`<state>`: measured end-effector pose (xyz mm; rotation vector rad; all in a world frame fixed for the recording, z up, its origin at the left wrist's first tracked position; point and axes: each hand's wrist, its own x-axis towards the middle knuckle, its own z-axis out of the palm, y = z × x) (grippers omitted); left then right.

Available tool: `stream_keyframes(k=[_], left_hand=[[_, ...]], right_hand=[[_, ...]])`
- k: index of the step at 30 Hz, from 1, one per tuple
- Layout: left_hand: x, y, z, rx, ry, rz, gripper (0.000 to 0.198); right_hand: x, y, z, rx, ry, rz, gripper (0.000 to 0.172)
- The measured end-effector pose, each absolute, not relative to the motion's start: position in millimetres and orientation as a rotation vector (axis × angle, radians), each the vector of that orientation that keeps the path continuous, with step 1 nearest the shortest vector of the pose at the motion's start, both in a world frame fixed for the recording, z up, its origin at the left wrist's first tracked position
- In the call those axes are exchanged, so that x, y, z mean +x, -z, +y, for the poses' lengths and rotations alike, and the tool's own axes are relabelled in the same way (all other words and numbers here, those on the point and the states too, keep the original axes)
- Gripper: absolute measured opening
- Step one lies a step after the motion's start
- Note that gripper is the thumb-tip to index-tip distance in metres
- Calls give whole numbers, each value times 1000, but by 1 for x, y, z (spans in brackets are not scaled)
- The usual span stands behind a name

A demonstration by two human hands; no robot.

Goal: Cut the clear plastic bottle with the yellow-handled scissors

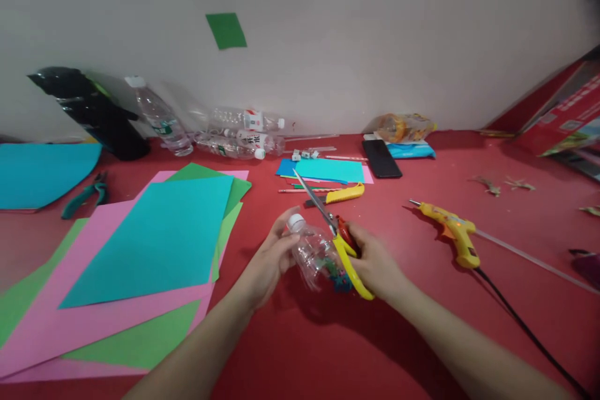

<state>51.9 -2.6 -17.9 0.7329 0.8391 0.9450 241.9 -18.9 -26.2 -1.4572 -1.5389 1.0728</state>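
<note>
My left hand (270, 261) is closed around the neck end of a small clear plastic bottle (309, 251) with a white cap. The bottle tilts, its cap pointing up and left. Green and blue paper-like bits (338, 277) show at its lower end; whether they are inside or stuck on, I cannot tell. In my right hand (374, 265) is a pair of scissors (352, 270) with yellow and red handles, its blades pointing up and left past the bottle. My right fingers are partly hidden behind the handles.
Colored paper sheets (159, 244) and pliers (89, 194) lie left. A yellow box cutter (344, 194), paper strips (330, 170) and a phone (382, 158) lie ahead. Plastic bottles (162, 115) and a black flask (94, 112) line the wall. A corded glue gun (452, 231) lies right.
</note>
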Motion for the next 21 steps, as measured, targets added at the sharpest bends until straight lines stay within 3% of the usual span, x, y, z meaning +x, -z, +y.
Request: stream_keyframes(k=[16,21], left_hand=[[48,18,-2,839,-1022,823,68],[51,16,-2,822,-1078,812,59]], right_hand=[[240,22,-25,-1388,-1016,-1631,20],[238,16,-27,-1381,-1019,-1660,17]])
